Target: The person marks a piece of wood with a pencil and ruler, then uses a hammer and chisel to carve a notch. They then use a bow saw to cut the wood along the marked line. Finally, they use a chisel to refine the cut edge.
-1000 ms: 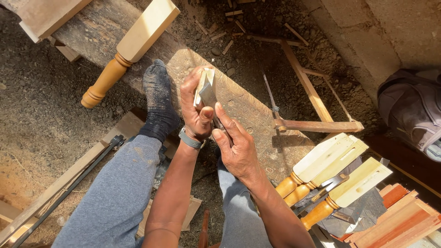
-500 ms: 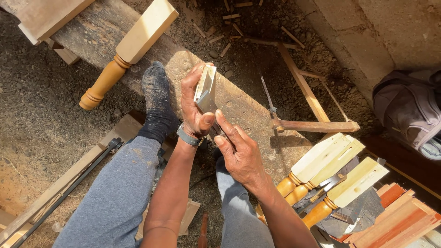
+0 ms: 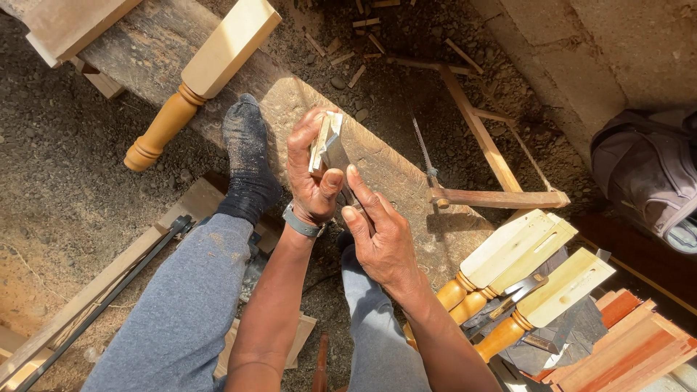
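My left hand grips a small pale wooden block and holds it upright above a thick weathered beam. My right hand sits just below and right of it, fingers wrapped on a slim metal tool whose flat blade rests against the block's side. A grey band circles my left wrist. My foot in a dark sock rests on the beam to the left of my hands.
A turned wooden leg lies on the beam at top left. A wooden frame saw lies on the dirt to the right. Three more turned legs are stacked at lower right near reddish boards. A grey bag sits far right.
Both hands stay on the block and the tool. The block has shifted slightly upward and tilted in my left hand.
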